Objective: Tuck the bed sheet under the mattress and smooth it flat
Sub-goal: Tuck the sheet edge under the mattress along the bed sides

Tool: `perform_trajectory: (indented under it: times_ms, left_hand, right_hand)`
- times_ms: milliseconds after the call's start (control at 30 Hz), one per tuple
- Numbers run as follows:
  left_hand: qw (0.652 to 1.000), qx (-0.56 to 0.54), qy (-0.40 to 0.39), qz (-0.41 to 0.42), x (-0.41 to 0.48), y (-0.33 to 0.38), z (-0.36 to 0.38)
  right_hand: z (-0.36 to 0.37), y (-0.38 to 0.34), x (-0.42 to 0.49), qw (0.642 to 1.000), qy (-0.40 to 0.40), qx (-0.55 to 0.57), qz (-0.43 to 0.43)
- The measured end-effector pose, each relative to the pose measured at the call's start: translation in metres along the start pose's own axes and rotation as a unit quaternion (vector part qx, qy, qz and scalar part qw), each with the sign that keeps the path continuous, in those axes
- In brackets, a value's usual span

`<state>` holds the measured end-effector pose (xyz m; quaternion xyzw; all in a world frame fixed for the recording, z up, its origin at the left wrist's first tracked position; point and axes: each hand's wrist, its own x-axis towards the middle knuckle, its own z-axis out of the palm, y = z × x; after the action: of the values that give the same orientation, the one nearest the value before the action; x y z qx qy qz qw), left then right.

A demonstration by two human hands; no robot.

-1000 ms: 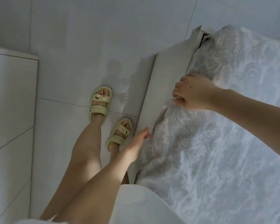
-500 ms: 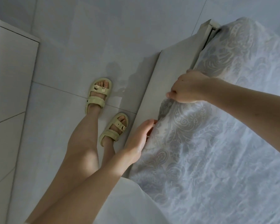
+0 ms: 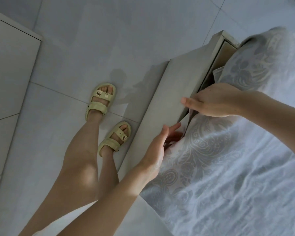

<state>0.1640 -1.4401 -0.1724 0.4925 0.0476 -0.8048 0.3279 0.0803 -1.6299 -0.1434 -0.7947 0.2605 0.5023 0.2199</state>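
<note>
A pale bed sheet (image 3: pixel 228 167) with a grey paisley pattern covers the mattress on the right. Its edge hangs into the gap beside the beige bed frame (image 3: pixel 169 99). My right hand (image 3: pixel 215 101) grips the sheet-covered mattress edge, fingers curled under it and thumb sticking out to the left, holding it raised off the frame. My left hand (image 3: pixel 157 147) is flat with fingers straight, their tips pressed against the sheet edge at the gap between mattress and frame. The fingertips are partly hidden by the fabric.
My two legs in pale yellow sandals (image 3: pixel 100 101) stand on the grey tiled floor (image 3: pixel 92 40) just left of the frame. A white cabinet (image 3: pixel 8 65) stands at the far left. Beyond my right hand, the frame's inner side (image 3: pixel 218 60) shows in the gap.
My right hand has lifted the mattress edge, opening a gap along the frame. My left hand has moved up along the frame and straightened its fingers into the sheet at that gap.
</note>
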Motion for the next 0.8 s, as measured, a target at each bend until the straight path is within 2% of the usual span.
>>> perform_trajectory:
  times_ms: [100,233,300,400,533,600,667,733,800]
  left_hand:
    - [0.999,0.003,-0.024,0.025,0.002,0.003,0.012]
    - [0.995,0.077,0.008,0.063,0.015,0.007,0.019]
    - [0.997,0.069,-0.023,0.022,0.024,0.009,0.017]
    - [0.991,0.036,-0.099,-0.082,0.042,0.012,0.018]
    - [0.982,0.041,-0.120,-0.142,0.074,0.020,0.025]
    - [0.983,0.052,-0.095,-0.149,0.082,0.025,0.023]
    - [0.984,0.123,-0.007,-0.127,0.078,0.028,0.021]
    - [0.970,0.209,0.115,-0.056,0.064,0.027,0.016]
    - [0.953,0.253,0.164,0.036,0.045,0.021,0.012]
  right_hand:
    - [-0.001,0.005,-0.009,0.999,0.040,0.010,-0.012]
    - [-0.003,0.004,-0.008,0.999,0.028,0.036,-0.008]
    - [-0.004,0.004,-0.007,0.999,0.024,0.044,-0.008]
    - [-0.004,0.004,-0.006,0.999,0.023,0.046,-0.014]
    - [-0.002,0.004,0.004,0.999,0.023,0.036,-0.020]
    - [0.002,0.005,0.018,1.000,0.014,0.000,-0.012]
    - [0.007,0.001,0.030,0.998,-0.002,-0.061,-0.002]
    - [0.009,-0.002,0.039,0.995,-0.026,-0.099,0.003]
    - [0.008,-0.003,0.043,0.994,-0.048,-0.103,0.009]
